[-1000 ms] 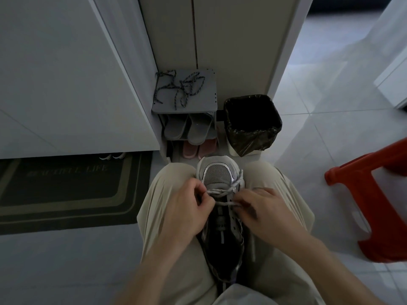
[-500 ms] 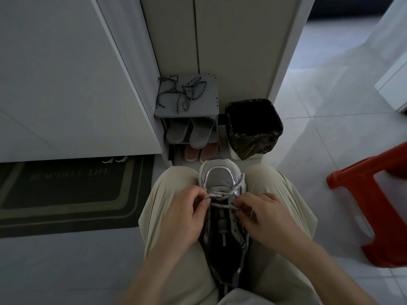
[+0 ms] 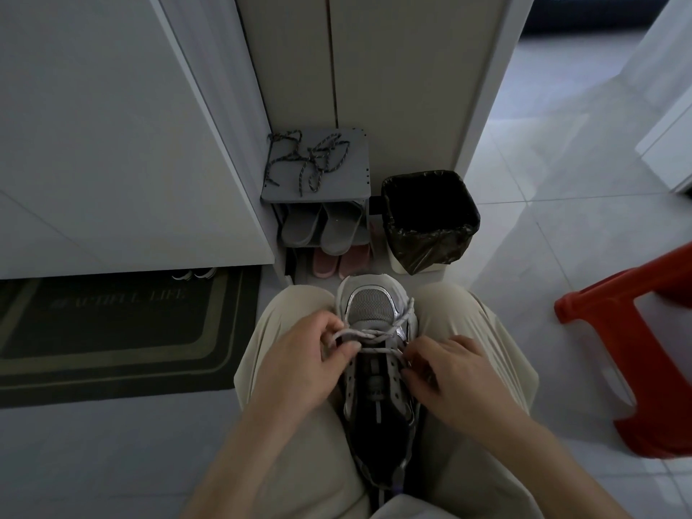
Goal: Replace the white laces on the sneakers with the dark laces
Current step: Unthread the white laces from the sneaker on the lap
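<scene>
A grey and white sneaker [image 3: 374,305] lies wedged between my knees, toe pointing away from me. Its white lace [image 3: 369,334] still runs through the eyelets nearest the toe; the lower eyelets are bare. My left hand [image 3: 303,363] pinches a loop of the white lace at the sneaker's left side. My right hand [image 3: 447,376] has its fingers curled at the right eyelets, pinching the lace there. The dark laces [image 3: 305,162] lie tangled on top of a small grey shoe rack [image 3: 352,181] ahead of my knees.
The rack holds grey slippers [image 3: 322,228] and pink slippers [image 3: 339,262]. A bin with a black liner [image 3: 430,219] stands right of it. A red plastic stool [image 3: 644,350] is at my right. A dark doormat [image 3: 112,331] lies on the left. White cabinet doors rise behind.
My left hand has pulled a loop of white lace out to the left. My right hand has slid a little to the right along the eyelets. The view has tilted slightly down.
</scene>
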The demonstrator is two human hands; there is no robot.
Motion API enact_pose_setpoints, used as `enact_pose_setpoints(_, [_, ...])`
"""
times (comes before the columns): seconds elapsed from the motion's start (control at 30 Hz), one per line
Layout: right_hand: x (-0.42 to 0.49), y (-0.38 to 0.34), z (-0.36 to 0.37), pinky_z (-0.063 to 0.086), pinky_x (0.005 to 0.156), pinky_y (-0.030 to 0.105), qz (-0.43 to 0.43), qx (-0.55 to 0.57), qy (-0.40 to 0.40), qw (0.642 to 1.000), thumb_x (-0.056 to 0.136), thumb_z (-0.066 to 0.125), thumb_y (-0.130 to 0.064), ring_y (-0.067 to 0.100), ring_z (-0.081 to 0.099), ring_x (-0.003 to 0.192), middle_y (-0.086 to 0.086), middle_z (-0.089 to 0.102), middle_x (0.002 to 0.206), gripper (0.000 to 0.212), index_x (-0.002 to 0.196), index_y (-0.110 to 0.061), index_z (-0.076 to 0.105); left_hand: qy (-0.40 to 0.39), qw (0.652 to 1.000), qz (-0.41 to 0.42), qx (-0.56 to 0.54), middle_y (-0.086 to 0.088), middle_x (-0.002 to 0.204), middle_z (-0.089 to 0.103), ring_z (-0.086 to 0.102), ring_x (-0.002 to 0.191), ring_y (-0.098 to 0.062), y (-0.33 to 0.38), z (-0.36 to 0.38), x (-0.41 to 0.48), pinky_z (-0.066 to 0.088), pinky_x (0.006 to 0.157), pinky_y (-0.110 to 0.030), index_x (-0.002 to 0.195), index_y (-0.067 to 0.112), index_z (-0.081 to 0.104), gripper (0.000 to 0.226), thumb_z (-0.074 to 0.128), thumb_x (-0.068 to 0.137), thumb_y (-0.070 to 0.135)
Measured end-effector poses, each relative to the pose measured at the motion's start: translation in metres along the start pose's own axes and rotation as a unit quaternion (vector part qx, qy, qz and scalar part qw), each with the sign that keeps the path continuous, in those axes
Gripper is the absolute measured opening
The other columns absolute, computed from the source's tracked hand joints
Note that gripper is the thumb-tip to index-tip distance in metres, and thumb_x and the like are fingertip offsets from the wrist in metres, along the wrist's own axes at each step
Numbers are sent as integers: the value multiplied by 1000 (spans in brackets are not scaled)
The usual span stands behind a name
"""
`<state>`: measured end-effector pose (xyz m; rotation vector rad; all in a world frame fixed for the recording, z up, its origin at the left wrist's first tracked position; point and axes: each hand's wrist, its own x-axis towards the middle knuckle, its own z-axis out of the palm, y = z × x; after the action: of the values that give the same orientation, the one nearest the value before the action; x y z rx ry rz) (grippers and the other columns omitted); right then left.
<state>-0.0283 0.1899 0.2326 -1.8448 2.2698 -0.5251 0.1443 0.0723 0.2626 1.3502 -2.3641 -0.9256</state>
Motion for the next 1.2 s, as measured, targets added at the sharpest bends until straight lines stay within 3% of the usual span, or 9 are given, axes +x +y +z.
enact_pose_setpoints(0.23, [1, -1, 0, 48, 74, 32, 2, 8, 0, 1000, 76, 46, -42, 12, 60, 63, -15, 60, 65, 19, 83, -27, 55, 29, 999, 5, 16, 11, 66, 56, 53, 65, -5, -5, 10, -9, 38, 53, -18, 76, 31, 52, 14, 58, 88, 34])
enact_pose_setpoints(0.33, [2, -2, 0, 46, 78, 31, 9, 10, -15, 1000, 75, 50, -40, 12, 61, 68, -15, 61, 68, 16, 86, -28, 55, 60, 997, -20, -48, 6, 63, 60, 54, 65, -7, -7, 12, -10, 38, 53, -18, 71, 31, 45, 23, 60, 88, 28])
enact_pose_setpoints(0.47, [4, -4, -1, 40, 84, 28, 24, 29, -24, 999, 72, 57, -36, 10, 61, 73, -16, 61, 71, 19, 91, -31, 54, 91, 979, -60, -175, 7, 69, 66, 60, 59, 1, -3, 11, -9, 42, 55, -10, 81, 19, 52, 12, 54, 93, 17])
enact_pose_setpoints(0.57, [6, -6, -3, 38, 84, 26, 28, 31, -19, 999, 71, 54, -37, 10, 62, 72, -16, 62, 71, 22, 91, -30, 55, 113, 961, -92, -236, 5, 69, 66, 57, 55, -2, -6, 5, -1, 47, 60, -22, 84, 18, 52, 12, 50, 95, 16])
enact_pose_setpoints(0.63, [7, -6, -3, 37, 83, 26, 23, 28, -18, 999, 70, 47, -41, 11, 62, 73, -16, 63, 71, 26, 92, -30, 56, 129, 967, -91, -202, 4, 67, 61, 53, 54, -5, -9, -3, 5, 46, 58, -29, 81, 26, 53, 13, 51, 94, 23])
enact_pose_setpoints(0.73, [6, -5, -1, 37, 82, 25, 20, 27, -21, 999, 73, 47, -38, 11, 62, 73, -15, 64, 72, 22, 90, -30, 58, 154, 973, -48, -165, 3, 68, 58, 52, 56, -6, -8, -18, 10, 44, 54, -24, 84, 24, 55, 6, 59, 89, 25])
enact_pose_setpoints(0.9, [5, -4, 2, 40, 69, 26, 19, 69, -3, 997, 81, 55, -38, 11, 60, 65, -14, 62, 67, 12, 82, -28, 61, 210, 976, 51, -32, 10, 94, 53, 51, 78, -4, -5, -24, -2, 41, 66, -15, 103, 23, 57, 23, 56, 87, 39])
enact_pose_setpoints(1.07, [8, -6, -1, 37, 66, 23, 24, 99, 5, 995, 80, 58, -43, 9, 58, 63, -15, 60, 64, 16, 81, -27, 62, 109, 951, 208, 203, 13, 87, 63, 56, 83, -16, -7, 4, -15, 47, 67, -30, 90, 26, 69, 10, 65, 81, 27])
enact_pose_setpoints(1.2, [9, -8, -4, 38, 69, 25, 28, 104, -12, 994, 80, 58, -42, 8, 58, 67, -15, 61, 66, 16, 83, -28, 62, 102, 952, 218, 189, 7, 84, 65, 60, 83, -19, -17, 14, -13, 50, 66, -34, 91, 21, 69, 18, 68, 75, 12])
